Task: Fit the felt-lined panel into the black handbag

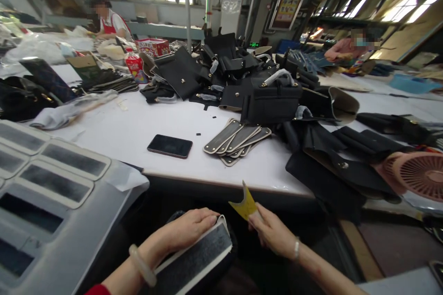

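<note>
One panel [197,258], one yellow tool [246,203]

A phone [169,146] lies on the worktop [180,115]; nearer, the left hand [188,231] grasps the panel's edge. Plates [224,138] overlap in a loose stack. The right hand [273,233] grips the yellow tool, near the panel. Black bags [272,106] pile up behind.

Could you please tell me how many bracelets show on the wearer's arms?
2: a thick pale bangle by the left hand, and a thin silvery bracelet by the right hand. Others could be hidden under the red sleeve.
</note>
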The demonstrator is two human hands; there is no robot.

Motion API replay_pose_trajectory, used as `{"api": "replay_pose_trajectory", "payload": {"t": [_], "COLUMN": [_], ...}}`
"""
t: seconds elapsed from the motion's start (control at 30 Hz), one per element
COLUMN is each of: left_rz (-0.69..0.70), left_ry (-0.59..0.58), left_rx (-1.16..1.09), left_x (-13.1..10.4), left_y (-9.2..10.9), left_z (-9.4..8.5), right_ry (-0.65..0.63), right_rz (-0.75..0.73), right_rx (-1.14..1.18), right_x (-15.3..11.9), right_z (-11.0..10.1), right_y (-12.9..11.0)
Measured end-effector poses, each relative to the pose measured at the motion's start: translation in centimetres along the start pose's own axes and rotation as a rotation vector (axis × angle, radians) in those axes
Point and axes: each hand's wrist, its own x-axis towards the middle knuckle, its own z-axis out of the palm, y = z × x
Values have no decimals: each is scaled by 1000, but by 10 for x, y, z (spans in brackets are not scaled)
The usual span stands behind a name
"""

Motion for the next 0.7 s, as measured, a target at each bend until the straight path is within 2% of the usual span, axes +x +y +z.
{"api": "replay_pose_trajectory", "payload": {"t": [0.07, 0.1, 0.13, 0.17, 0.2, 0.27, 0.37, 0.43, 0.57, 0.7], "left_rz": [-26, -48, -67, -85, -102, -118, -119, -114, -99, -143], "left_ry": [21, 39, 60, 77, 92, 108, 122, 141, 172, 175], "left_rx": [-17, -32, -49, -69, -93, -157, -230, -229, -223, -77], "left_x": [0, 0, -1, -1, -1, -1, -2, -2, -1, -4], "left_y": [-1, -1, -1, -1, -1, -3, -7, -9, -11, -7], "left_z": [0, 1, 1, 2, 4, 6, 10, 12, 12, 9], "right_ry": [-187, -333, -431, -477, -492, -411, -259, -230, -314, -408], "right_rz": [-58, -83, -88, -83, -86, -131, -302, -416, -597, -739], "right_rx": [-37, -103, -213, -294, -383, -540, -815, -992, -1248, -1373], "right_x": [-11, -13, -12, -9, -4, 8, 26, 35, 46, 55], "right_z": [-31, -41, -48, -51, -51, -44, -29, -23, -14, -5], "right_y": [-18, -30, -42, -55, -67, -89, -114, -126, -142, -150]}}
